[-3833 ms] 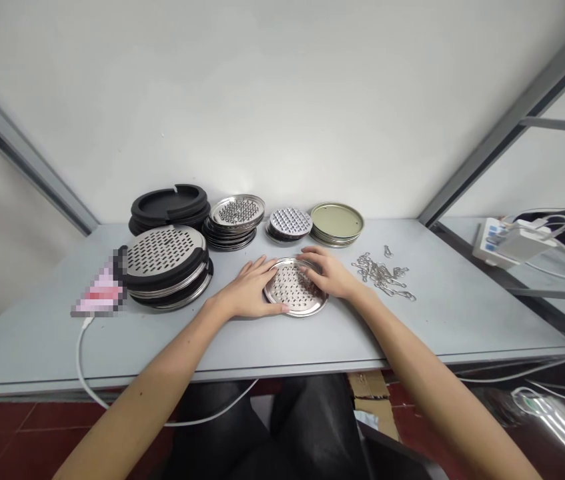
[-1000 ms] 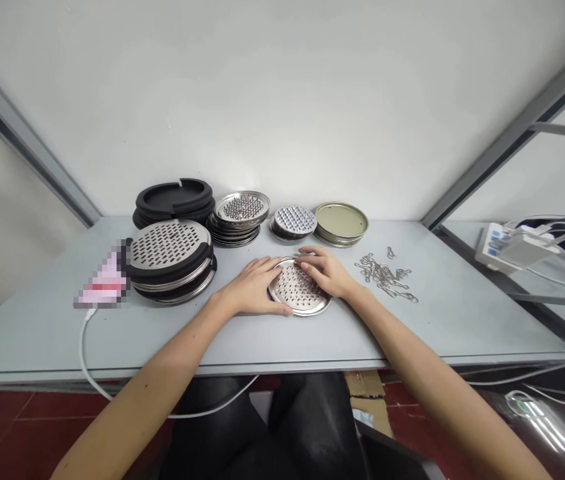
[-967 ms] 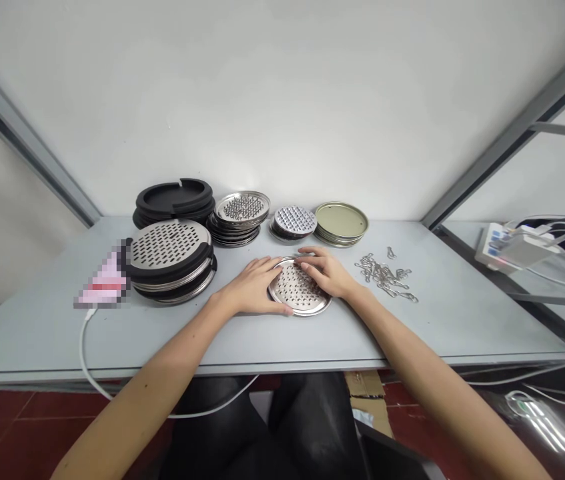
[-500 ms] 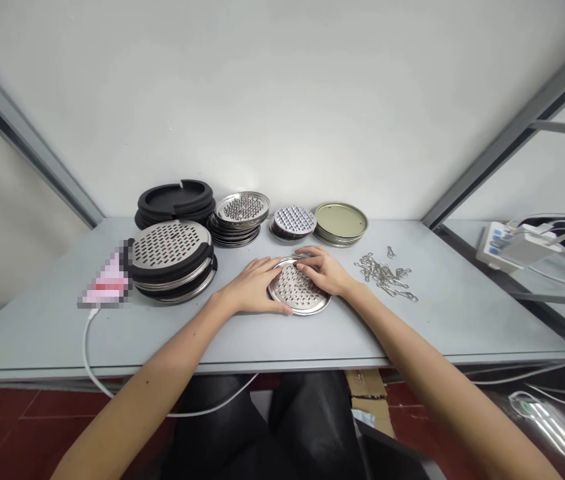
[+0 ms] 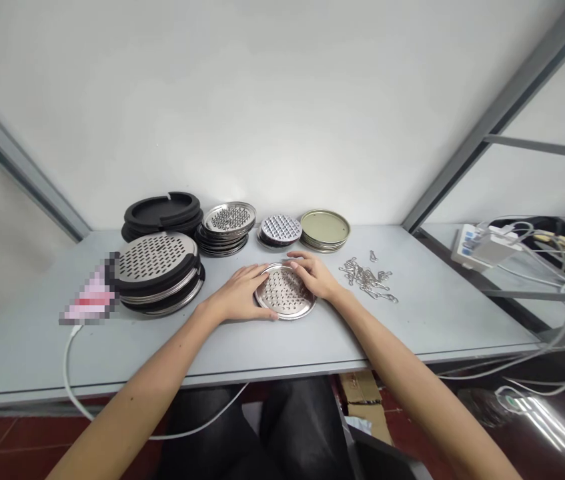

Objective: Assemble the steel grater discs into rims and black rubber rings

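Note:
A round silver grater plate point(image 5: 286, 293) lies near the table's front edge, its perforated face up. My left hand point(image 5: 242, 293) rests around its left rim, with the thumb at the lower edge and the fingers at the upper left. At the upper right rim sits my right hand point(image 5: 312, 275), thumb and fingertips on the plate's edge. Both hands hold the plate between them against the table.
Behind stand stacks of black rings point(image 5: 162, 212), silver graters point(image 5: 229, 219), small graters point(image 5: 281, 229) and green lids point(image 5: 325, 227). A ringed grater stack point(image 5: 155, 257) is at left. Metal clips point(image 5: 365, 277) lie right; a power strip point(image 5: 467, 245) sits further right.
The camera view has shifted, so the table's things appear further left and slightly lower. My right hand's fingers have drawn back a little toward the plate's upper right rim.

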A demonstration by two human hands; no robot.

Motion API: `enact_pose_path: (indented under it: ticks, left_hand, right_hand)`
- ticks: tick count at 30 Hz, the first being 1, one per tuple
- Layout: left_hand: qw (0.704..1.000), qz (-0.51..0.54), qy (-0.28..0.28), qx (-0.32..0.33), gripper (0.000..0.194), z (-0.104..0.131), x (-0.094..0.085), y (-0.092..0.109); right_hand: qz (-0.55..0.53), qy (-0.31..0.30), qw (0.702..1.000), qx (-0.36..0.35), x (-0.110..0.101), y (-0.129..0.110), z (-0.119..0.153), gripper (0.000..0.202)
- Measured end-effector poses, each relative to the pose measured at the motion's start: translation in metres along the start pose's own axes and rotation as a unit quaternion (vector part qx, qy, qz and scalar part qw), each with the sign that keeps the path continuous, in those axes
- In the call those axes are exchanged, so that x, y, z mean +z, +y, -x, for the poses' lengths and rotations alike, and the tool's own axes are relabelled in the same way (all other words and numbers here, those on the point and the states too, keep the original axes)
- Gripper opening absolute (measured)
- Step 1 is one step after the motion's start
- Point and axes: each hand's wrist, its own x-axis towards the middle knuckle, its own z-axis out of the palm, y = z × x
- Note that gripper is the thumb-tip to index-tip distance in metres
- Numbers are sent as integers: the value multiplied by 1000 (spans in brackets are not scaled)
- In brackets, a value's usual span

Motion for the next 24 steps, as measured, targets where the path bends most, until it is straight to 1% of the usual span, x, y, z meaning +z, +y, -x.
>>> enact_pose_path:
  ticks: [4, 6, 12, 14, 15, 17, 18, 19, 20, 21, 22, 23, 24]
  left_hand:
    - [1000, -15, 1, -11, 102, 4, -1, -2]
    - [999, -28, 0, -20, 102, 6, -3, -4]
    - [998, -52, -7, -43, 105, 7, -10, -11]
    - [998, -42, 5, -45, 103, 8, -9, -6]
    - [999, -33, 19, -39, 99, 10, -10, 0]
    - [998, -6, 65, -9, 84, 23, -14, 19]
    - [995, 9, 95, 9, 72, 33, -20, 30]
    - [992, 21, 124, 20, 62, 47, -29, 39]
    - [988, 24, 150, 35, 55, 62, -40, 46]
    - [981, 18, 190, 44, 51, 79, -55, 48]
    - [972, 9, 232, 34, 46, 96, -72, 45]
    - [949, 6, 315, -1, 36, 112, -90, 36]
    - [909, 17, 410, -77, 30, 126, -108, 22]
  right_hand:
    - [2, 46, 999, 17, -7, -1, -1, 44]
    - [3, 51, 999, 13, -10, -3, -1, 44]
    - [26, -13, 999, -13, -12, -8, -1, 39]
    - [27, -17, 999, -14, -11, -6, -1, 37]
    - [26, -16, 999, -12, -10, -5, -1, 36]
    - [23, -13, 1000, -4, -9, -2, -1, 35]
    - [22, -10, 1000, 0, -8, -1, -1, 35]
    - [22, -8, 1000, 2, -8, 0, -1, 35]
    - [22, -7, 1000, 1, -8, 0, -1, 34]
    - [23, -5, 1000, 0, -8, -1, -1, 34]
    - [23, -3, 1000, -2, -8, -2, -1, 34]
    - [22, 0, 1000, -5, -8, -3, -1, 34]
    - [21, 4, 1000, -7, -8, -4, -1, 34]
